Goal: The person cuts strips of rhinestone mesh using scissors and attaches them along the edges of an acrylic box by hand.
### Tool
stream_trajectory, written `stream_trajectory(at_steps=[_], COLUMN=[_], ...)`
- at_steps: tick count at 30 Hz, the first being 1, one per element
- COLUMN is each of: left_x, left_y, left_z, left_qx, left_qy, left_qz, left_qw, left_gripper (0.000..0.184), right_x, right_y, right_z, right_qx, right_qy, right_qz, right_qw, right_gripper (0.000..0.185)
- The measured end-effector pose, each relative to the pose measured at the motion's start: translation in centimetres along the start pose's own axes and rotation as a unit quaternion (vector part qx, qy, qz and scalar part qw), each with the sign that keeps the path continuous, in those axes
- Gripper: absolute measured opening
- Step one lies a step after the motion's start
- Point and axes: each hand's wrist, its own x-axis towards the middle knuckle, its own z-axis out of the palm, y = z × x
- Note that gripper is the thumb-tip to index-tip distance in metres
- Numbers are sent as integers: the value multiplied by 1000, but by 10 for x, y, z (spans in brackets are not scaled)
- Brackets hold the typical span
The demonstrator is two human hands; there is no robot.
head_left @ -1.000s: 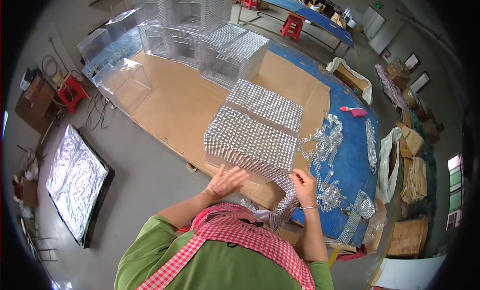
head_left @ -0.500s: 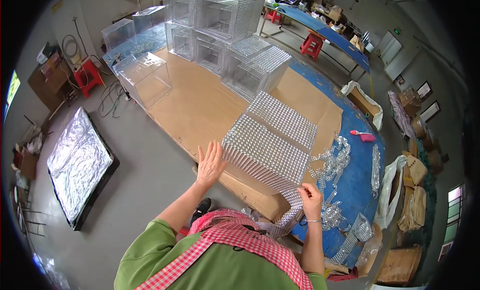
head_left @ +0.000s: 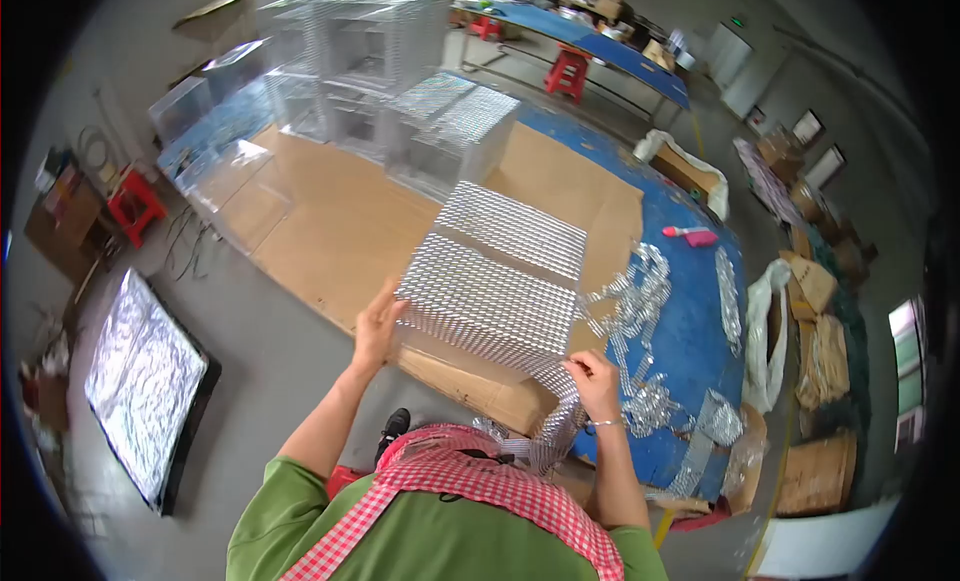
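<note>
A box covered in silvery rhinestone mesh (head_left: 495, 291) stands near the table's front edge, with a plain band across its top. My left hand (head_left: 377, 326) lies along the box's left side, fingers extended and partly hidden against it. At the front right corner, my right hand (head_left: 595, 379) pinches the edge of a rhinestone mesh strip (head_left: 562, 429). That strip runs along the box's front side and hangs down past the table edge towards my lap.
Cardboard (head_left: 335, 216) covers much of the blue table (head_left: 690, 311). Clear boxes (head_left: 240, 196) and stacked mesh-covered boxes (head_left: 355, 56) stand behind. Loose rhinestone strips (head_left: 640, 291) and a pink brush (head_left: 700, 238) lie to the right. A foil-covered panel (head_left: 145, 381) is on the floor at left.
The view has shifted, so most things appear further left. My left hand has turned from lying at the box's top left edge to pressing along its side. The right hand keeps its pinch.
</note>
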Motion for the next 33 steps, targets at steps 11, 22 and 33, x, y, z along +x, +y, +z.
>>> stream_trajectory(at_steps=[11,22,33], left_x=[-58,-77,-35], left_y=[21,-12,71], left_z=[106,130,171], left_qx=[415,528,431], left_qy=[-179,-353,-255], left_qz=[512,476,429], left_qw=[730,608,752], left_gripper=[65,51,25], right_x=[0,2,2], right_y=[9,14,18], right_z=[-5,-8,-10], right_qx=[-70,-63,-93], right_qy=[-13,-18,-33], right_qz=[-30,-60,-58], right_qw=[997,996,993], right_gripper=[15,17,17])
